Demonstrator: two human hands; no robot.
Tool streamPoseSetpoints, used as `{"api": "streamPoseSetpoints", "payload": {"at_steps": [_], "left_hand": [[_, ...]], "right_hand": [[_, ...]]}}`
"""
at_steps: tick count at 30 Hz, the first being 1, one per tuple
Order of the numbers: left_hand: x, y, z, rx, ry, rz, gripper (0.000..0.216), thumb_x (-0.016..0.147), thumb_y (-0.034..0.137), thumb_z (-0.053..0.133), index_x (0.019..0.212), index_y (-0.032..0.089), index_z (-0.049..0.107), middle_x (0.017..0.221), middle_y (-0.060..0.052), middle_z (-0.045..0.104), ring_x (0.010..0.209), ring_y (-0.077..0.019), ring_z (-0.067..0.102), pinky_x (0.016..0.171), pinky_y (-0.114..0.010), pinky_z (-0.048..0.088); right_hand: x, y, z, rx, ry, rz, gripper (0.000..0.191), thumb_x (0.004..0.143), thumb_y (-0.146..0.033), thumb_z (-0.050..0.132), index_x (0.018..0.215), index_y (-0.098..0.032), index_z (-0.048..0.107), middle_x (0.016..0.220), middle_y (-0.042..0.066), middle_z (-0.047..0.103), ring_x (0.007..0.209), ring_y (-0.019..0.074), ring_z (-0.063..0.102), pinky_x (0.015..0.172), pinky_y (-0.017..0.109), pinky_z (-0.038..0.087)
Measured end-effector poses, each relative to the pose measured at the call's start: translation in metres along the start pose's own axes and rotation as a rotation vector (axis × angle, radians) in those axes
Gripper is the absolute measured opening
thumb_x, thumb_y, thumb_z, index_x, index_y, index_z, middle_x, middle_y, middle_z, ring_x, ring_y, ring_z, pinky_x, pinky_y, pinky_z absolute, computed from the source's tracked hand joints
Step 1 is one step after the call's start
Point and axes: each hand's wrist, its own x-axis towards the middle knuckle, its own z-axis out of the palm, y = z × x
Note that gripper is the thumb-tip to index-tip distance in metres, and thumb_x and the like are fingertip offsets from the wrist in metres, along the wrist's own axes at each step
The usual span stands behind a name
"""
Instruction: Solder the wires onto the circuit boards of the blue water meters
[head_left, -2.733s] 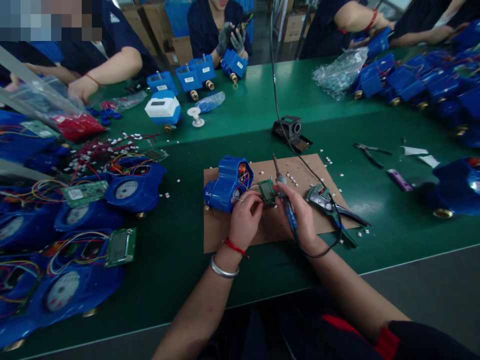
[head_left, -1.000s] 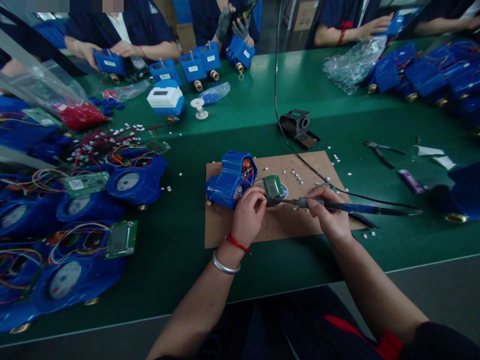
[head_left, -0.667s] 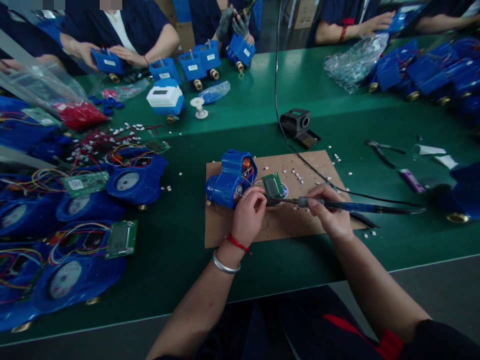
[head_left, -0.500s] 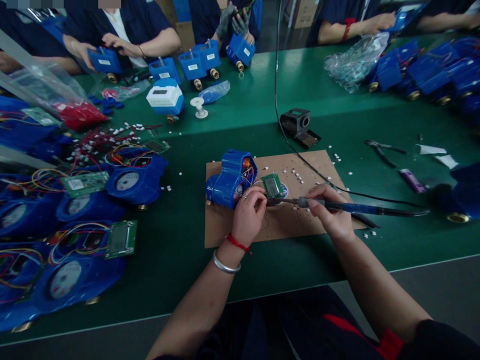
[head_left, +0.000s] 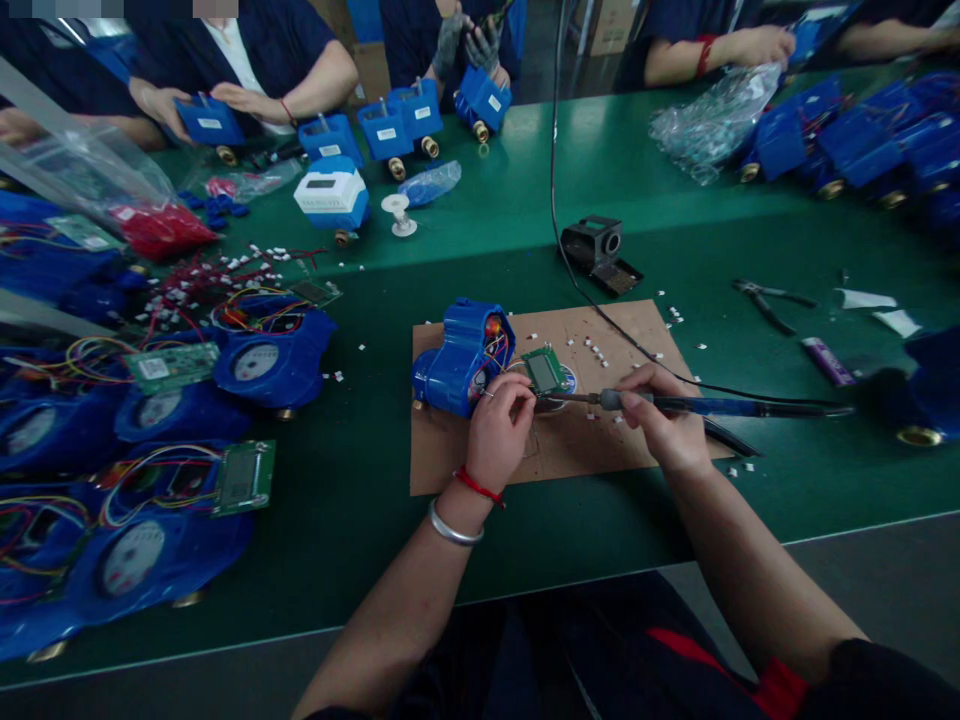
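A blue meter housing (head_left: 459,358) with coloured wires lies on a brown cardboard mat (head_left: 570,450). Beside it sits a small green circuit board (head_left: 545,370). My left hand (head_left: 499,430) is closed in a pinch just below the board, holding something thin that I cannot make out. My right hand (head_left: 664,425) grips a blue-handled soldering iron (head_left: 712,406) like a pen, its tip pointing left at the board's lower edge. The iron's black cord runs up and away.
Blue meters with boards and wires (head_left: 150,440) crowd the left of the green table (head_left: 345,470). A black iron stand (head_left: 596,248), pliers (head_left: 769,300) and a purple stick (head_left: 823,360) lie to the right. Other people handle blue boxes (head_left: 390,130) at the far side.
Since 2.7 s ago my right hand turned the iron from upright to lying flat, its tip brought to the board. Over the last second both hands have stayed almost still.
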Motion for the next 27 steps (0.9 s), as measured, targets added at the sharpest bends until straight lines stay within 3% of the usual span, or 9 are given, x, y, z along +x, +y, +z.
{"api": "streamPoseSetpoints", "payload": {"at_steps": [16, 23, 27], "left_hand": [[0.000, 0.001, 0.000, 0.013, 0.001, 0.007, 0.013, 0.085, 0.006, 0.057, 0.083, 0.019, 0.055, 0.101, -0.006, 0.062, 0.102, -0.0206, 0.061, 0.089, -0.040, 0.052], [-0.001, 0.000, 0.001, -0.001, -0.001, 0.004, 0.013, 0.086, 0.006, 0.056, 0.083, 0.019, 0.055, 0.102, -0.006, 0.062, 0.104, -0.0209, 0.060, 0.090, -0.041, 0.052], [-0.001, -0.001, 0.001, 0.001, 0.001, 0.007, 0.014, 0.085, 0.005, 0.057, 0.084, 0.019, 0.054, 0.102, -0.006, 0.061, 0.103, -0.0206, 0.061, 0.089, -0.041, 0.052]], "right_hand": [[0.003, 0.007, -0.005, 0.027, -0.062, 0.052, 0.014, 0.084, -0.036, 0.066, 0.084, -0.023, 0.062, 0.062, -0.003, 0.056, 0.051, 0.0113, 0.047, 0.049, 0.026, 0.033], [0.010, 0.004, -0.020, -0.007, -0.214, 0.017, 0.010, 0.082, -0.031, 0.070, 0.089, -0.025, 0.067, 0.082, 0.000, 0.065, 0.074, 0.0153, 0.060, 0.067, 0.028, 0.046], [0.011, 0.003, -0.024, -0.034, -0.234, -0.020, 0.011, 0.080, -0.029, 0.071, 0.090, -0.026, 0.069, 0.088, 0.000, 0.069, 0.082, 0.0173, 0.064, 0.073, 0.030, 0.049]]}}
